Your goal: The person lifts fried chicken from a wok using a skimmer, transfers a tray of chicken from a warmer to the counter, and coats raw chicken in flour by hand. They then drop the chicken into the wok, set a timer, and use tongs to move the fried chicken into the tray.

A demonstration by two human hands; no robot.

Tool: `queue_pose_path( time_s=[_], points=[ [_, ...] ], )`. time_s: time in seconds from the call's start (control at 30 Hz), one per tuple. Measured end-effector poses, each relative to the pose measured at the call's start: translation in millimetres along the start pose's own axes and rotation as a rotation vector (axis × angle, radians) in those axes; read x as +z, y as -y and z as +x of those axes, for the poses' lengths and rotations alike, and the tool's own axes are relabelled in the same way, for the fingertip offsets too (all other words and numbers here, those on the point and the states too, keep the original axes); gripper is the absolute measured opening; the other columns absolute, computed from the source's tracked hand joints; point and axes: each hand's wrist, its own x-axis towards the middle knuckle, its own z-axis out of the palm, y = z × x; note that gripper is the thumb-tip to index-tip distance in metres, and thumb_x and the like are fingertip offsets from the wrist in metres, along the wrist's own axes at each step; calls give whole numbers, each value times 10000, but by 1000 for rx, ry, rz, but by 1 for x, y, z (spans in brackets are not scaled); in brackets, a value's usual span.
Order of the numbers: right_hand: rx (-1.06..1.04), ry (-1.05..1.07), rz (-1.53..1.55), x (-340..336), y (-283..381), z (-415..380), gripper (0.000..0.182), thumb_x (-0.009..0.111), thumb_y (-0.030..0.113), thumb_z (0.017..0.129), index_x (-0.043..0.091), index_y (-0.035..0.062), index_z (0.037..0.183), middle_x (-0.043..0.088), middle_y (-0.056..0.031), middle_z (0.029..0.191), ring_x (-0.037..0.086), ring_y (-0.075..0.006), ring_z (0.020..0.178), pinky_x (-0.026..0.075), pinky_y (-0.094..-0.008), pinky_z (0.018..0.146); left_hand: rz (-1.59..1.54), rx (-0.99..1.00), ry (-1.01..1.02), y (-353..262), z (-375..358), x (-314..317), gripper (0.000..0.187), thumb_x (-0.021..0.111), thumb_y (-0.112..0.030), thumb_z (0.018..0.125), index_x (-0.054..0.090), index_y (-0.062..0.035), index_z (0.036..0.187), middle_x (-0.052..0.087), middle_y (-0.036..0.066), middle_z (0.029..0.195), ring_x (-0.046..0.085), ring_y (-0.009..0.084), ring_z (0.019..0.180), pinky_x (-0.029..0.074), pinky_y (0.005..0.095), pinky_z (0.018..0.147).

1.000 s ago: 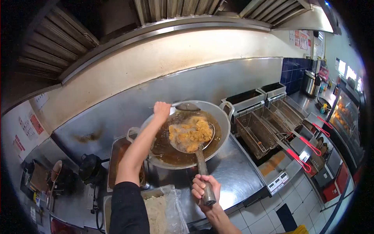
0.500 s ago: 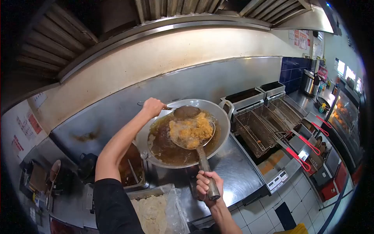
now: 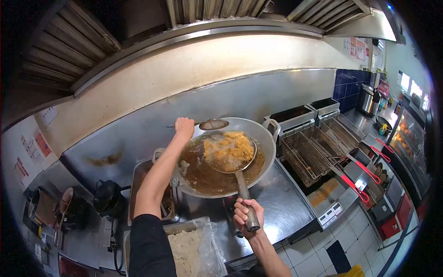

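My left hand (image 3: 184, 125) is closed on the handle of a small strainer (image 3: 214, 124), held over the far rim of a big metal wok (image 3: 270, 154). Dark bubbling oil (image 3: 203, 183) fills the wok's lower part. Around the thick metal handle of a large skimmer (image 3: 242, 185) wraps my right hand (image 3: 249, 214). The skimmer's round basket sits at the oil's surface, bearing a heap of golden fried food (image 3: 233, 145); the exact kind cannot be made out. Part of the basket is hidden under the food and oil.
Right of the wok stands a deep fryer with wire baskets (image 3: 302, 159) and red handles (image 3: 354, 186). Nearer me, a plastic-lined tray of pale flour-like coating (image 3: 187, 247) lies on the counter. A metal tray (image 3: 138, 184) sits left of the wok, beside a black pot (image 3: 108, 198).
My left hand has raised the small strainer up and back, off the fried food toward the wok's far rim. My right hand keeps its grip on the skimmer, nearly in place.
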Motion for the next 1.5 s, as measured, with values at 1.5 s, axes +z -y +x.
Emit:
queue_pose_path(
  time_s=[1.5],
  points=[
    [110,73,-96,-24,7,13,99,440,65,799,422,65,897,368,-5,572,377,-139,403,348,-286,364,-79,52,72,-14,-29,14,195,535,-162,808,724,-117,817,698,105,820,684,238,787,515,361,702]
  ],
)
